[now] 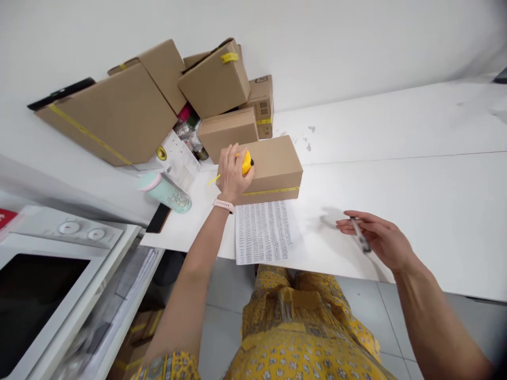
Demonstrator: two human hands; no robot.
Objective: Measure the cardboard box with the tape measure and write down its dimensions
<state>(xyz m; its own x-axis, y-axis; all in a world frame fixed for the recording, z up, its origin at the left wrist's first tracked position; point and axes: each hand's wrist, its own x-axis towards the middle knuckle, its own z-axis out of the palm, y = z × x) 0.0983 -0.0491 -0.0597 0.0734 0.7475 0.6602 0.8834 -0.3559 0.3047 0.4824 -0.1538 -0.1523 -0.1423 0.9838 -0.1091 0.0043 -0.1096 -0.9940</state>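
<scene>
My left hand [233, 171] is closed around a yellow tape measure [247, 162] with a black part at its end. It rests over the left part of a closed brown cardboard box [275, 158]. A short yellow strip [214, 180] sticks out to the left of the hand. Yellow tape runs along the box's front side. Just in front of the box, a printed sheet [263, 232] full of small rows lies on the white table [328, 190]. Above the table to the right, my right hand [382, 237] holds a pen [359, 235], slightly blurred.
Several cardboard boxes [216, 79] are stacked against the wall behind. A mint bottle [168, 192] stands at the left, beside a dark flat object [158, 218] and a white printed package [178, 158]. A white microwave [51, 264] sits lower left.
</scene>
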